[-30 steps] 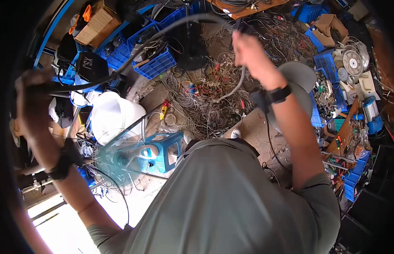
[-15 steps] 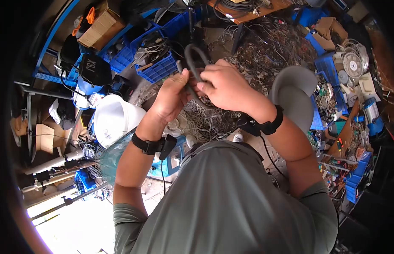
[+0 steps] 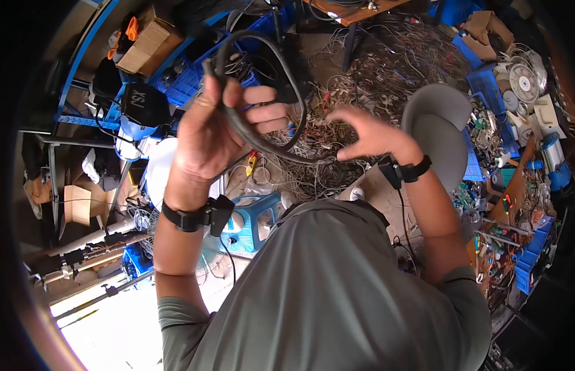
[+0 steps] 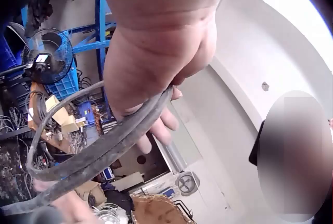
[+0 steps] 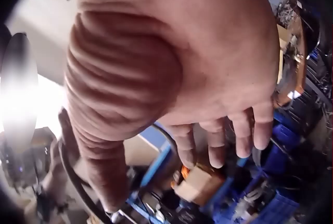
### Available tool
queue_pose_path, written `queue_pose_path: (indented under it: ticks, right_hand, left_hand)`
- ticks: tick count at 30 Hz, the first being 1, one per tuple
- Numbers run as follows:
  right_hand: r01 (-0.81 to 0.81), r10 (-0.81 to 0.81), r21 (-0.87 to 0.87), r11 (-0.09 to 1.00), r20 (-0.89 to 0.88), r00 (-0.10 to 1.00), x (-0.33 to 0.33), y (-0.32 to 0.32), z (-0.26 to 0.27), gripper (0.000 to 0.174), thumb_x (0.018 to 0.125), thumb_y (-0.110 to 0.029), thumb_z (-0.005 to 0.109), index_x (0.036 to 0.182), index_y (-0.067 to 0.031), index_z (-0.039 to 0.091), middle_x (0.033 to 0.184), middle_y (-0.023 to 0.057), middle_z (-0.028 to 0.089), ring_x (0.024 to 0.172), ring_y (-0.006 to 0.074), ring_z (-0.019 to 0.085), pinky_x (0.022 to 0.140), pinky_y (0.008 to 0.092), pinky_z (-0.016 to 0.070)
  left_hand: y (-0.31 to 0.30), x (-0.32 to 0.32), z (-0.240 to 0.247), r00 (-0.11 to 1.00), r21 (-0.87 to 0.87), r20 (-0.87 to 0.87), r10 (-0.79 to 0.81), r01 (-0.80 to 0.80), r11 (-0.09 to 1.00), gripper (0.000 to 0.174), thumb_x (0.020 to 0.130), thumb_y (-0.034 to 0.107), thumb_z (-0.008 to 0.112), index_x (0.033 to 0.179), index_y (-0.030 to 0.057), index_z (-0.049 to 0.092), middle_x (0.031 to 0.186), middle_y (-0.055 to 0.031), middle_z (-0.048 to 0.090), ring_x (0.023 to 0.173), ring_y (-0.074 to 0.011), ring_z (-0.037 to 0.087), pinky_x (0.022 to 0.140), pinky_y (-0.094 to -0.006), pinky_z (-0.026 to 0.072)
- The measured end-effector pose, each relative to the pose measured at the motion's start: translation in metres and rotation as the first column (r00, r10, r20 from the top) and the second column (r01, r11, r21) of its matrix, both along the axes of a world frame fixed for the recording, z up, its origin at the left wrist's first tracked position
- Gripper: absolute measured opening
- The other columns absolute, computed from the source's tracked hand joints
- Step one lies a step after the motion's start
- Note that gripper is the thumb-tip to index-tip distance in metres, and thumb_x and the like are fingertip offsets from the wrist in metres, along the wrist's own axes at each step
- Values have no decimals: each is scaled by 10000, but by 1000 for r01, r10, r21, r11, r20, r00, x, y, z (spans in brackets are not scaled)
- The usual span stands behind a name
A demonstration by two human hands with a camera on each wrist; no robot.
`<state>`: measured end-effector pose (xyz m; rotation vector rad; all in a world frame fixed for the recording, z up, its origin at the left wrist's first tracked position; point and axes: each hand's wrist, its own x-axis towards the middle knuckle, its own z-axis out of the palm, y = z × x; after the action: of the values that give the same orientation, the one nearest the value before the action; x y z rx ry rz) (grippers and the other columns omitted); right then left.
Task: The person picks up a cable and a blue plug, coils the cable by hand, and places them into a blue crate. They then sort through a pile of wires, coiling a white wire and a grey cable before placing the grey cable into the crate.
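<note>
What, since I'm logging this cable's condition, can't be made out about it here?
Ends of the cable: head view, lost behind the left hand and among the wire pile.
Surface wear: left wrist view, blurred and cut off at the lower edge.
Right hand contact with it: right wrist view, the hand itself fills the frame.

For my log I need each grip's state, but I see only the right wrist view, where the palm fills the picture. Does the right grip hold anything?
Observer: No. The head view shows the right grip spread and curled round nothing, close to a thick dark rubber cable. Whether the thumb tip touches it, I cannot tell.
Operator: Who holds that cable?
Observer: The left grip holds it, with the cable bent into a loop above the fingers.
Operator: What is below the hands?
Observer: A tangle of thin wires on the floor, and a blue plastic stool nearer the person.
</note>
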<state>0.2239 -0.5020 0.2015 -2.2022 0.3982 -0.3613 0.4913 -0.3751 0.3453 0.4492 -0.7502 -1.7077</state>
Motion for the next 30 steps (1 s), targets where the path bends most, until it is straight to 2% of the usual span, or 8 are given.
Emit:
queue_pose_path:
  ticks: [3, 6, 14, 17, 19, 21, 24, 30]
  right_hand:
    - [-126, 152, 112, 986, -260, 954, 6, 26, -64, 927, 632, -293, 843, 1406, -101, 370, 1480, 194, 298, 1389, 338, 262, 1137, 407, 242]
    - [-165, 191, 112, 980, -278, 941, 18, 36, -134, 769, 696, -287, 797, 1354, -88, 454, 1457, 175, 352, 1349, 339, 329, 1106, 409, 290]
    - [148, 73, 374, 916, -517, 853, 12, 13, -216, 426, 910, -462, 566, 991, -51, 643, 849, 100, 638, 814, 258, 615, 772, 397, 475]
    - [545, -327, 633, 549, -438, 838, 13, -3, -155, 380, 930, -440, 558, 863, -70, 618, 600, -7, 536, 573, 143, 550, 634, 345, 478]
    - [321, -447, 934, 158, -222, 866, 17, -26, -136, 310, 964, -348, 524, 866, -62, 594, 616, -30, 478, 593, 108, 509, 639, 309, 478]
    - [-38, -466, 999, 33, 49, 883, 39, -35, -103, 259, 989, -248, 470, 965, -23, 598, 675, 5, 530, 654, 137, 554, 671, 323, 501]
    - [-104, -545, 986, 133, 160, 823, 79, 3, -7, 284, 993, -146, 406, 1119, 30, 589, 854, 92, 594, 814, 217, 599, 790, 390, 518]
    - [214, -367, 629, 747, 122, 922, 122, 55, 15, 141, 948, -83, 514, 988, 11, 611, 885, 61, 622, 788, 176, 629, 716, 299, 504]
  left_hand:
    - [4, 6, 28, 992, -93, -111, -66, 55, 994, 390, 1009, 422, 320, 906, 76, 468, 1150, -201, 596, 1134, -440, 556, 984, -648, 403]
    - [11, 19, 58, 996, -122, -78, -43, 33, 992, 379, 1025, 395, 273, 889, 81, 433, 1031, -131, 577, 1113, -415, 577, 977, -658, 410]
    - [40, 65, 71, 986, -96, 46, 159, -154, 983, 372, 1029, 382, 280, 874, 72, 417, 917, -115, 527, 984, -377, 634, 877, -609, 509]
    - [51, 73, 29, 880, 105, 396, 261, -326, 939, 377, 988, 440, 401, 872, 89, 472, 870, -182, 643, 918, -372, 663, 833, -495, 548]
    - [51, 53, -13, 797, 100, 560, 226, -336, 937, 386, 976, 414, 451, 868, 45, 483, 912, -241, 652, 941, -364, 661, 851, -484, 535]
    - [43, 39, -60, 809, 116, 545, 219, -331, 937, 367, 1000, 375, 420, 866, 38, 474, 968, -240, 659, 973, -349, 654, 896, -443, 518]
    - [26, 21, -108, 876, 182, 402, 266, -361, 915, 340, 1016, 341, 391, 864, 48, 472, 1076, -258, 635, 1008, -336, 645, 926, -427, 504]
    - [10, -2, -132, 931, 258, 219, 293, -345, 903, 351, 1011, 351, 402, 1032, 25, 528, 1074, -174, 624, 1002, -274, 635, 916, -396, 502]
